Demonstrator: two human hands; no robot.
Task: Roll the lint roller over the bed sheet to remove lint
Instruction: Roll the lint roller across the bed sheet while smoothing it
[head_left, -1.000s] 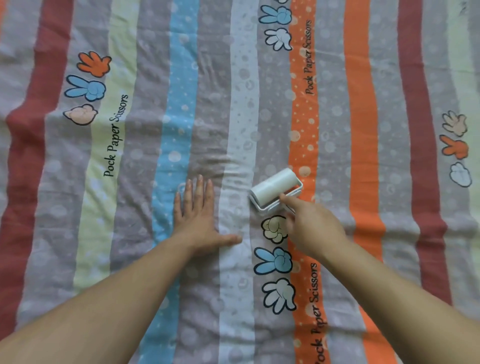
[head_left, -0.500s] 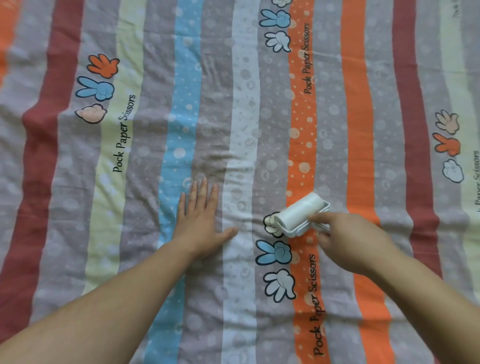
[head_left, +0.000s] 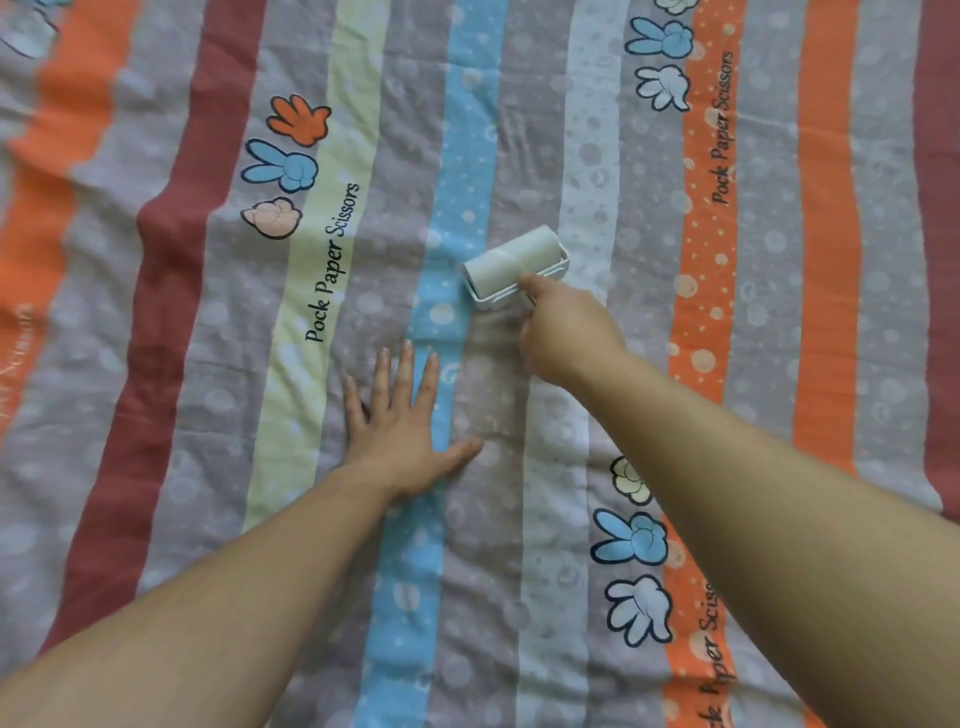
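Note:
A striped bed sheet (head_left: 753, 322) in grey, blue, orange, red and pale green fills the whole view. The white lint roller (head_left: 506, 260) lies on the sheet across the blue and grey stripes, its roll tilted up to the right. My right hand (head_left: 569, 332) grips its handle from below, index finger stretched along the white frame; the handle itself is hidden under the hand. My left hand (head_left: 400, 421) presses flat on the sheet, fingers spread, just below and left of the roller.
Cartoon hand prints (head_left: 283, 166) and "Pock Paper Scissors" lettering (head_left: 332, 265) mark the sheet. The fabric shows soft wrinkles near the middle. Both forearms reach in from the bottom edge.
My right hand has moved the roller up and to the left, from the orange stripe onto the blue and grey stripes. My left hand stays flat on the sheet. The view has shifted.

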